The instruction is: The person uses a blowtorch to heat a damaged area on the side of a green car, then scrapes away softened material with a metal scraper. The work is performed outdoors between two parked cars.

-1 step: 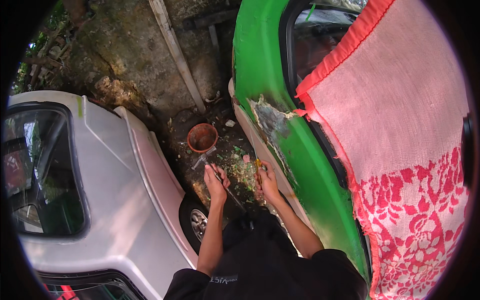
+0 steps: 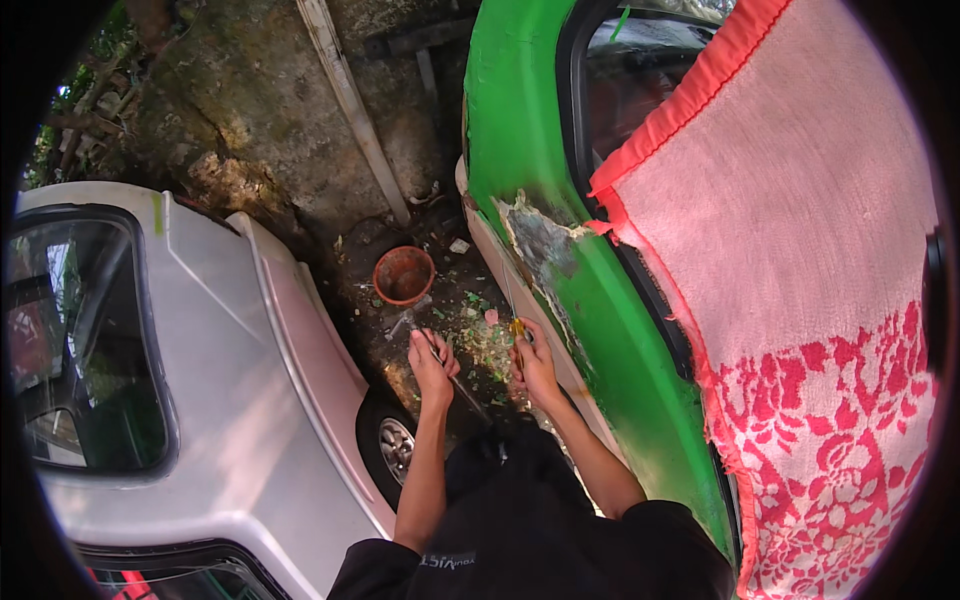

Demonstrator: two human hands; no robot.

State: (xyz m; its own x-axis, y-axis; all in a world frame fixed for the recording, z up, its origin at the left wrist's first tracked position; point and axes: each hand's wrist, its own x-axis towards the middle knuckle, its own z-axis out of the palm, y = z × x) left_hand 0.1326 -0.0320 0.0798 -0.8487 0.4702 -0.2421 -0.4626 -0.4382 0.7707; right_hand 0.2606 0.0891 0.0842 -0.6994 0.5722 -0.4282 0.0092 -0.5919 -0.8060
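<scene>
My left hand [image 2: 430, 364] is closed round the handle of a hammer-like metal tool [image 2: 403, 323]. Its silvery head points away from me, and a thin dark length runs back below the fist toward my body. In my right hand [image 2: 538, 364], a screwdriver [image 2: 517, 328] with a yellow handle is gripped, its long thin shaft pointing away beside the green car. Near that shaft the green car [image 2: 610, 300] has a torn patch [image 2: 540, 240] of flaking paint and bare grey material. Both hands are apart from the car's surface.
A silver-white car [image 2: 215, 310] stands on the left, its wheel [image 2: 392, 445] near my left forearm. A reddish-brown pot [image 2: 404, 275] sits on the littered ground. A pink patterned cloth [image 2: 790, 240] covers part of the green car. A pole [image 2: 355, 110] leans against the wall.
My right hand has tilted very slightly with the screwdriver, showing more of the yellow handle. The rest looks nearly the same.
</scene>
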